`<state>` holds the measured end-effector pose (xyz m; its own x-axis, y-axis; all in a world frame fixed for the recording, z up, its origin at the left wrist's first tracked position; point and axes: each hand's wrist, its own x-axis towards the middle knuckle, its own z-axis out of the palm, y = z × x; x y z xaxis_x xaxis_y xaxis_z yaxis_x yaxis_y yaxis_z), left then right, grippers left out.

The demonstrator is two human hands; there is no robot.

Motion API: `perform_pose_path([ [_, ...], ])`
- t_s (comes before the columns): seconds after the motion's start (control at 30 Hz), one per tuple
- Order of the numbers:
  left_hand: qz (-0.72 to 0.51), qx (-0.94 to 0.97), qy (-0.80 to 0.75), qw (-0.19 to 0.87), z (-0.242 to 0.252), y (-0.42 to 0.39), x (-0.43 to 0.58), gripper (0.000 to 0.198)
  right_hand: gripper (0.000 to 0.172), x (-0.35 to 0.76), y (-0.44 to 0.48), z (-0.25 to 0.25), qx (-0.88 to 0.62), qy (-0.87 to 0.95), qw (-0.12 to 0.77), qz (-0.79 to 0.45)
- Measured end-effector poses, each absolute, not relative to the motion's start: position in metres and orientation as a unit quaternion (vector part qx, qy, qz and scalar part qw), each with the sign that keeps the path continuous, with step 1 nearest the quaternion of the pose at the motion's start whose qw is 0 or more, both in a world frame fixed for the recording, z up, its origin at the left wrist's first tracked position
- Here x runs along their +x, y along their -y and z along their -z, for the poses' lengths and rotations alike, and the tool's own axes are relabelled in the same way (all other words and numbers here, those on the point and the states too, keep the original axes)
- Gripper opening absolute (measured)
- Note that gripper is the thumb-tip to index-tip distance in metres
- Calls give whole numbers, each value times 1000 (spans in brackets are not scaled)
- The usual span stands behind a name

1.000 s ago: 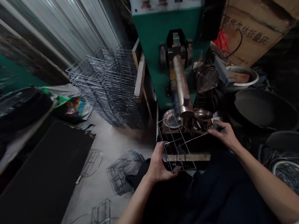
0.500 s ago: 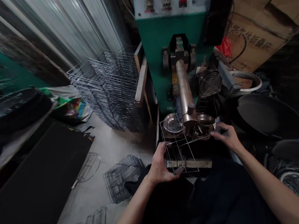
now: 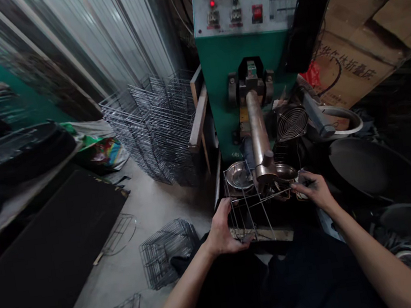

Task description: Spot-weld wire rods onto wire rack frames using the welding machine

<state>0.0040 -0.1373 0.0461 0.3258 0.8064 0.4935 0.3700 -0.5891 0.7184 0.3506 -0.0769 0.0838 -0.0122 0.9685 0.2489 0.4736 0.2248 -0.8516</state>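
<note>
My left hand (image 3: 222, 233) is closed around the left side of a wire rack (image 3: 249, 209), thumb up and fingers beneath. The rack is tilted, its far end by the green welding machine's (image 3: 246, 46) electrode. A thin metal rod (image 3: 276, 194) crosses the rack, and my right hand (image 3: 313, 190) pinches its right end. Just beyond the hands is the machine's thick cylindrical arm (image 3: 259, 136), with a metal bowl (image 3: 238, 176) on its left and another bowl (image 3: 285, 171) on its right. The contact between rod and electrode is too dark to make out.
Tall stacked wire racks (image 3: 152, 131) stand left of the machine beside a wooden bar (image 3: 198, 119). A smaller rack stack (image 3: 167, 251) sits on the floor. At right are a black basin (image 3: 375, 166), a fan (image 3: 291, 122) and a cardboard box (image 3: 353, 62). A black board (image 3: 52, 262) lies at left.
The view has tilted slightly upward, so the machine appears lower. Both hands keep their grips on the rack and the rod, with little shift relative to the machine.
</note>
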Motion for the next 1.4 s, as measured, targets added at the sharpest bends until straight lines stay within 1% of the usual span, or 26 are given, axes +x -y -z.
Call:
perform_pose_path([
  [0.17,-450,771,-372,254,-47,137,5,102,60,351,77,-86,-546,658,429,-291],
  [0.3,-449,766,-384,253,-43,135,5,112,60,352,76,-87,-548,658,426,-293],
  [0.37,-450,764,-382,260,-42,133,5,112,59,352,74,-87,-550,655,430,-289],
  [0.6,-463,758,-374,267,-48,126,8,102,54,350,70,-92,-547,650,433,-302],
  [0.73,-453,762,-393,244,-45,121,9,106,52,351,68,-92,-554,645,432,-301],
  [0.83,-452,759,-393,256,-45,118,10,106,54,352,66,-92,-558,642,436,-295],
  [1.03,-453,758,-375,284,-56,116,11,90,57,356,65,-90,-552,653,440,-273],
  [1.17,-440,758,-383,292,-59,115,11,93,61,353,65,-90,-553,662,419,-284],
  [1.27,-434,759,-379,301,-58,116,7,90,57,354,67,-95,-574,665,412,-242],
  [1.37,-401,770,-403,289,-53,117,1,83,46,388,82,-94,-619,653,412,-145],
  [1.4,-390,768,-424,279,-51,116,0,85,44,410,94,-90,-647,638,403,-109],
])
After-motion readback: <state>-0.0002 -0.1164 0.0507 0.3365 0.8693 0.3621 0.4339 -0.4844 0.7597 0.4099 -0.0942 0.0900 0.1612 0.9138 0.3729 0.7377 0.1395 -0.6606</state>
